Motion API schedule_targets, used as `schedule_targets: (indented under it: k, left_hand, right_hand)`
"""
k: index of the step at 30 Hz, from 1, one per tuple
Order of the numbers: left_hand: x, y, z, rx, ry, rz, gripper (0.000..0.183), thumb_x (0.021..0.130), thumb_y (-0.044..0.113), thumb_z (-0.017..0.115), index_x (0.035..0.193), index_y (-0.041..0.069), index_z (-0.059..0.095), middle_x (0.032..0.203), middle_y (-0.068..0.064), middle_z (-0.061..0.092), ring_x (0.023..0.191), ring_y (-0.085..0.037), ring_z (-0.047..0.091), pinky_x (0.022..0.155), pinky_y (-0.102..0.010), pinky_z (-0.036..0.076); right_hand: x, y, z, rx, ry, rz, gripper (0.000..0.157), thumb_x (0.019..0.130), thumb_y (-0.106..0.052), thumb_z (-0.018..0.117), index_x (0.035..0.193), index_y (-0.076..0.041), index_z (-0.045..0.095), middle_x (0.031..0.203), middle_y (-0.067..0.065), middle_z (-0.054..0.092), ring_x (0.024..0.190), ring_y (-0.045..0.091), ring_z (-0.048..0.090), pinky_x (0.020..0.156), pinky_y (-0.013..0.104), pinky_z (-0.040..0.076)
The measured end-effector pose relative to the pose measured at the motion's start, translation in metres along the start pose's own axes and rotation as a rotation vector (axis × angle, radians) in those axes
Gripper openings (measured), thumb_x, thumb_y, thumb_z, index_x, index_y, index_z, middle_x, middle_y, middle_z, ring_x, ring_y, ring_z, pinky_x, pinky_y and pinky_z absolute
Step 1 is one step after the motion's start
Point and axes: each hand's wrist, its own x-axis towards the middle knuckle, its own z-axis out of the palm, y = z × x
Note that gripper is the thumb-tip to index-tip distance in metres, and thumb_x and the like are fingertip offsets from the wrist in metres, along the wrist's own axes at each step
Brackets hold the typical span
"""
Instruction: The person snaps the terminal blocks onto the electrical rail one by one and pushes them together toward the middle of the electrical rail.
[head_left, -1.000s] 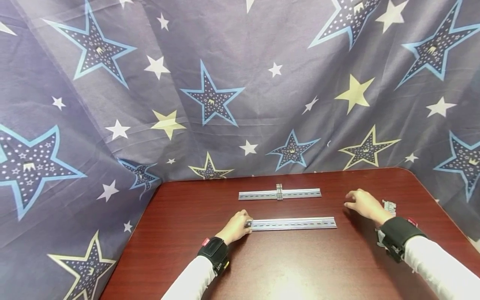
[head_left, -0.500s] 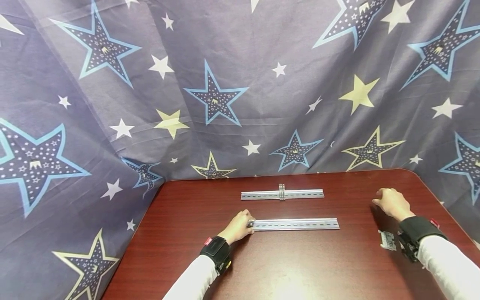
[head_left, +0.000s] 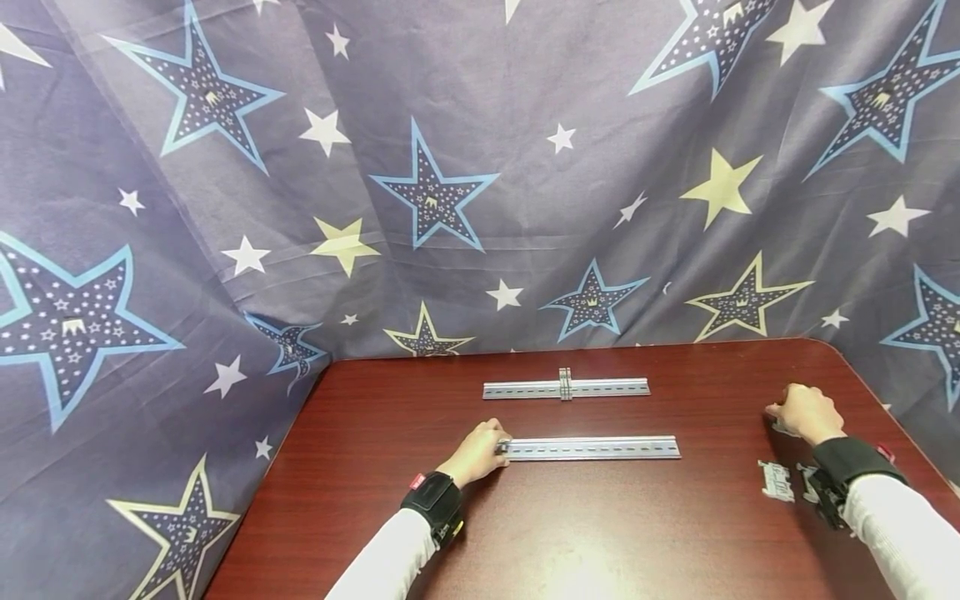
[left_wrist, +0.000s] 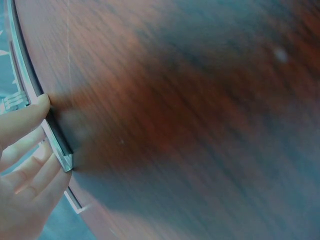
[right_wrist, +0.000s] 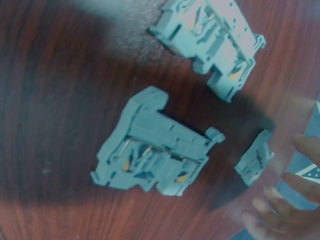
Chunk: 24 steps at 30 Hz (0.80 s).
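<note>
The left hand [head_left: 476,452] pinches the left end of a slotted metal DIN rail [head_left: 592,448] lying across the table. In the left wrist view its thumb presses one edge of the rail [left_wrist: 66,159], with the fingers on the other side. At the far right, the right hand [head_left: 806,414] reaches over a grey terminal block [right_wrist: 255,157], largely covered by the hand in the head view. Its fingers [right_wrist: 267,212] are spread beside that block, holding nothing. Two more grey terminal blocks, one [right_wrist: 155,147] in the middle and another [right_wrist: 215,40] above, lie flat nearer the wrist.
Behind the held rail lies a second DIN rail [head_left: 525,390] with narrow grey terminal blocks [head_left: 566,384] clipped near its middle. The dark red wooden table [head_left: 375,417] ends at a star-patterned cloth [head_left: 465,283] hanging behind it.
The right hand has moved right, then lowered over the far terminal block, uncovering the nearer blocks. The left hand keeps its grip on the rail's end. The head view has shifted slightly.
</note>
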Motion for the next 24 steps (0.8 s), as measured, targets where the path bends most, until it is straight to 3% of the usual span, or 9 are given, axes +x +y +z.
schedule_targets:
  k: [6,14,20,24]
  left_hand:
    - [0.0,0.0,0.001,0.005,-0.005,-0.001,0.018,0.066,0.011,0.074,0.082,0.006,0.067,0.082,-0.006,0.052,0.078,-0.02,0.05,0.068,-0.029,0.042]
    - [0.0,0.001,-0.001,0.006,-0.005,0.004,0.018,0.066,0.011,0.074,0.082,0.007,0.067,0.083,-0.006,0.053,0.078,-0.02,0.05,0.068,-0.028,0.042]
    - [0.0,0.001,0.0,0.002,-0.01,-0.009,0.019,0.066,0.012,0.073,0.084,0.007,0.067,0.083,-0.006,0.052,0.079,-0.02,0.05,0.069,-0.028,0.042]
    - [-0.001,0.0,0.0,0.004,-0.005,-0.01,0.02,0.066,0.012,0.073,0.084,0.006,0.067,0.083,-0.006,0.052,0.079,-0.02,0.05,0.069,-0.028,0.042]
  right_hand:
    - [0.0,0.005,0.001,0.002,-0.025,0.067,0.051,0.079,-0.028,0.059,0.095,0.02,0.052,0.096,0.046,0.044,0.082,0.058,0.046,0.054,0.053,0.043]
    - [0.001,0.011,0.007,0.012,-0.044,0.099,0.058,0.077,-0.028,0.06,0.099,0.024,0.045,0.096,0.048,0.039,0.087,0.061,0.042,0.062,0.057,0.041]
    - [0.0,0.01,0.01,0.036,-0.038,0.127,0.055,0.078,-0.023,0.06,0.1,0.025,0.043,0.095,0.048,0.034,0.09,0.062,0.037,0.067,0.058,0.039]
    - [0.001,0.01,0.011,0.015,-0.004,0.058,0.046,0.076,-0.018,0.06,0.09,0.024,0.049,0.089,0.047,0.04,0.086,0.06,0.04,0.068,0.057,0.039]
